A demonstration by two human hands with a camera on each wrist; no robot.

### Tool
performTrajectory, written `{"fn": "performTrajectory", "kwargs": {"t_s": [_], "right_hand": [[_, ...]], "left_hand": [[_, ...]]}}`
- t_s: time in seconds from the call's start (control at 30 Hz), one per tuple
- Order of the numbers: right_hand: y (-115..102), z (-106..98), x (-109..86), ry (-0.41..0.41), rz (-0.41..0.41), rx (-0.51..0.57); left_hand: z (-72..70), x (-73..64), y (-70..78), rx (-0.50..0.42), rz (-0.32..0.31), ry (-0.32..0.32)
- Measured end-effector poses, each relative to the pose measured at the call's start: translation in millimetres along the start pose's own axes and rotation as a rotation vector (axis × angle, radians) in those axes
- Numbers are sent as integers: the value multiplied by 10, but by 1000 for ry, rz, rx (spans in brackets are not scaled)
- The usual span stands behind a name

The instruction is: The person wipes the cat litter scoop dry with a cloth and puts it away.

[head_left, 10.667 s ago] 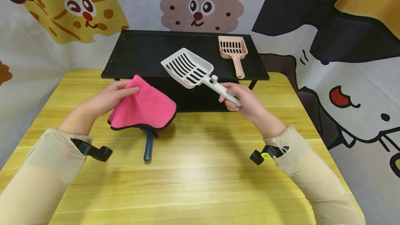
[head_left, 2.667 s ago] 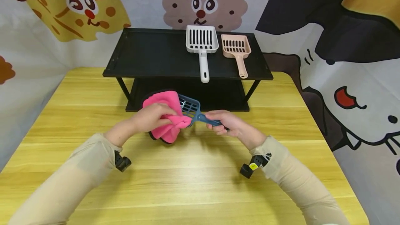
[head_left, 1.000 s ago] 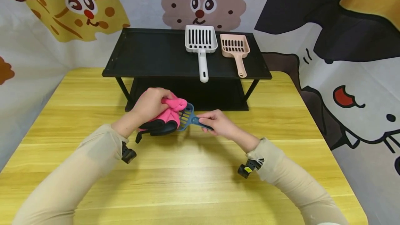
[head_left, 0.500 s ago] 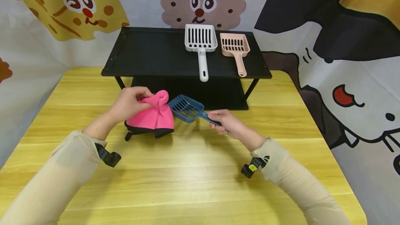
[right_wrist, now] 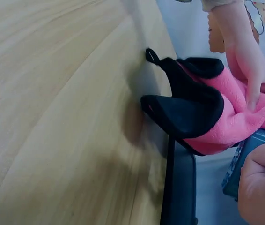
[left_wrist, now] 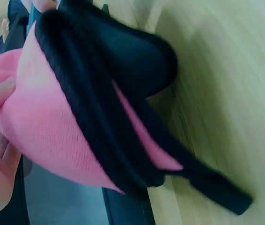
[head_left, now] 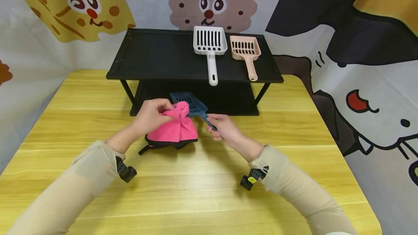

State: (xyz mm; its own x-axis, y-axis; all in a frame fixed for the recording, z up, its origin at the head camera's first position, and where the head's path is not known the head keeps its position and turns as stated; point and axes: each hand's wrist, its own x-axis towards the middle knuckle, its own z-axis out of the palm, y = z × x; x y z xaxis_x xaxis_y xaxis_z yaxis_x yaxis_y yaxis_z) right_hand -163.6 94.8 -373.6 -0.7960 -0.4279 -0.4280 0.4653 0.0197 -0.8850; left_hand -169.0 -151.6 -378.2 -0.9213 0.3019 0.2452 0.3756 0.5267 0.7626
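In the head view my left hand (head_left: 151, 115) pinches a pink cloth (head_left: 173, 128) with black edging, bunched at the top. The cloth lies against the near left side of a blue slotted litter scoop (head_left: 196, 106) and covers part of it. My right hand (head_left: 223, 128) grips the scoop's handle, its head tilted up toward the shelf. In the left wrist view the pink cloth (left_wrist: 53, 112) hangs over the table with its black loop. The right wrist view shows the scoop (right_wrist: 235, 173) partly behind my right hand (right_wrist: 263, 187), touching the cloth.
A black two-tier rack (head_left: 156, 53) stands at the back of the wooden table (head_left: 196, 191). On its top lie a white litter scoop (head_left: 211, 61) and a pale pink one (head_left: 249, 64). A printed curtain (head_left: 147, 3) hangs behind.
Earlier my right hand held the white scoop, which now lies on the rack; it then took up the blue scoop. In the last half second the cloth moved right and the scoop tilted toward the rack.
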Motion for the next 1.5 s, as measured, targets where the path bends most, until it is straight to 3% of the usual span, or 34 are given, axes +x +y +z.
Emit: {"fn": "performTrajectory", "kwargs": {"t_s": [0.17, 0.47, 0.63, 0.73, 0.83, 1.07, 1.17, 1.33, 1.5], "right_hand": [[26, 49, -16, 26, -26, -48], [70, -17, -66, 3, 16, -94], [80, -67, -92, -21, 24, -121], [83, -109, -108, -24, 18, -135], [81, -141, -122, -18, 11, -142], [64, -86, -132, 1, 16, -98], [60, -50, -129, 1, 15, -95], [47, -58, -137, -36, -15, -136], [32, -126, -152, -25, -58, -284]], "left_hand": [[-8, -12, -12, 48, -30, 92], [-79, -7, -90, 51, -88, 100], [-122, 9, -115, 44, -77, 127], [-154, 19, -115, 46, -95, 113], [-175, 32, -99, 35, -152, 68], [-125, 40, -53, -81, -238, -2], [-113, 49, -38, -81, -244, 36], [-162, 60, -33, 4, -199, 169], [-237, 73, -42, 75, -182, 181]]}}
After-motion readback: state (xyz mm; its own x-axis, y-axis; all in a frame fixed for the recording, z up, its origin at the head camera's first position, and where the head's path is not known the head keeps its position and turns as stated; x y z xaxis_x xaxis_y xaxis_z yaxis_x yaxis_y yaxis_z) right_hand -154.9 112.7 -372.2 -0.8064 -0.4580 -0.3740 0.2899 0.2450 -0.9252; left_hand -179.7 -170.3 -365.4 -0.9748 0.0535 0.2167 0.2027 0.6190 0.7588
